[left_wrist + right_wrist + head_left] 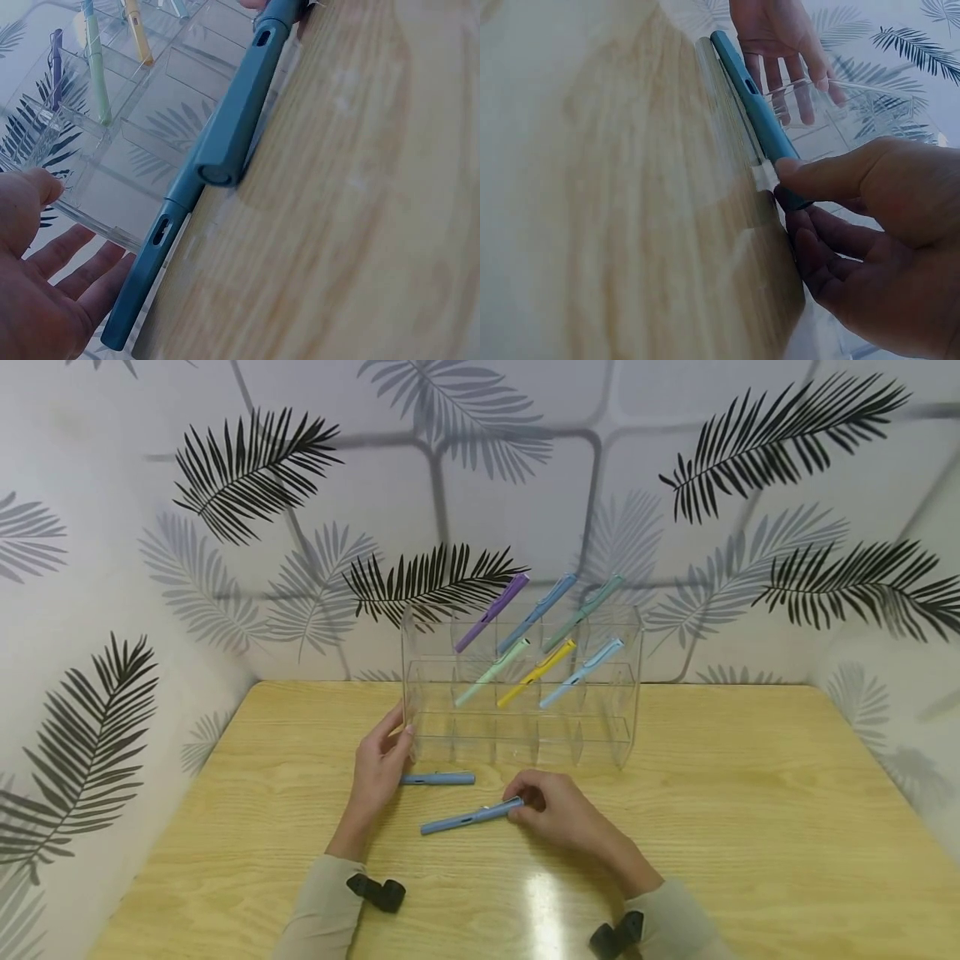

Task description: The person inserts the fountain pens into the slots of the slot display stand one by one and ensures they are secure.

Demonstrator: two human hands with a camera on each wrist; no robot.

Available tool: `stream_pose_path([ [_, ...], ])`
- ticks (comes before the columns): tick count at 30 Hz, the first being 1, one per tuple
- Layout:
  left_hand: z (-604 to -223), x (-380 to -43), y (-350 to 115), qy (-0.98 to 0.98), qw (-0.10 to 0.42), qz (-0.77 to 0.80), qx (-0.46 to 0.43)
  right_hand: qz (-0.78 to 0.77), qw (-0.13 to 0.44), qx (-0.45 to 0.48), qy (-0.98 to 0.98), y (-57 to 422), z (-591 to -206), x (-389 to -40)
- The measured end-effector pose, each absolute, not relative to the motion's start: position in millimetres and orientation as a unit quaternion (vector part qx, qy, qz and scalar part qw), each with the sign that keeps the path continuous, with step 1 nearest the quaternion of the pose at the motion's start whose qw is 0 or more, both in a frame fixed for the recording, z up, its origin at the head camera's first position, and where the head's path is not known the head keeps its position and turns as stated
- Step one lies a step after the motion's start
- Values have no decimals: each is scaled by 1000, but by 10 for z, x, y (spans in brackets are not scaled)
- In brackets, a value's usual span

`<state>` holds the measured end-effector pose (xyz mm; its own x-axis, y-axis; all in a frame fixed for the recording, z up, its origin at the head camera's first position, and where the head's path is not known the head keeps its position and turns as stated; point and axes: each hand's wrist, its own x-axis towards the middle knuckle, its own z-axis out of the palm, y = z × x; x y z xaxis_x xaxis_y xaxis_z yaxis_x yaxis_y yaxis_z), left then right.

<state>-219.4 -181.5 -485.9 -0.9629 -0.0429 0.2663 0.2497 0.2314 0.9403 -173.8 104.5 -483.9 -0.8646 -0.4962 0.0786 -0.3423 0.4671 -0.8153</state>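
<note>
My right hand [558, 810] pinches a blue fountain pen [465, 820] at its cap end between thumb and fingers, the pen's other end pointing left, low over the table. In the right wrist view the thumb presses on the pen [761, 120]. My left hand [380, 764] holds the left side of a clear tiered pen rack [517, 728], thumb at the front edge and fingers along the outside. A second blue fountain pen [442, 778] lies on the table before the rack, beside the left hand; the left wrist view shows its barrel [139, 292] close to those fingers.
On the rack's upper tier lean a purple pen [491, 614], a blue pen [537, 612] and a teal pen [585, 612]. Below them are a mint pen [492, 672], a yellow pen [537, 673] and a light blue pen [582, 673]. Behind the wooden table [750, 793] stands a leaf-patterned wall.
</note>
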Motion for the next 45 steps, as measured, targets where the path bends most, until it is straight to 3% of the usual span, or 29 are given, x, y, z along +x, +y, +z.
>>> stream_pose_path([
  [8, -4833, -2199, -1819, -783, 106, -610, -63, -511, 79, -235, 823, 1111, -4782, -1797],
  [20, -4496, -1996, -1749, -783, 91, -612, -64, -610, 50, -204, 764, 1272, -4669, -1861],
  [37, -4513, -2015, -1741, -780, 90, -616, -66, -719, -2, -110, 686, 1362, -4481, -1849],
  [45, -4839, -2187, -1821, -782, 102, -611, -66, -737, -69, -115, 662, 1304, -4335, -1852],
])
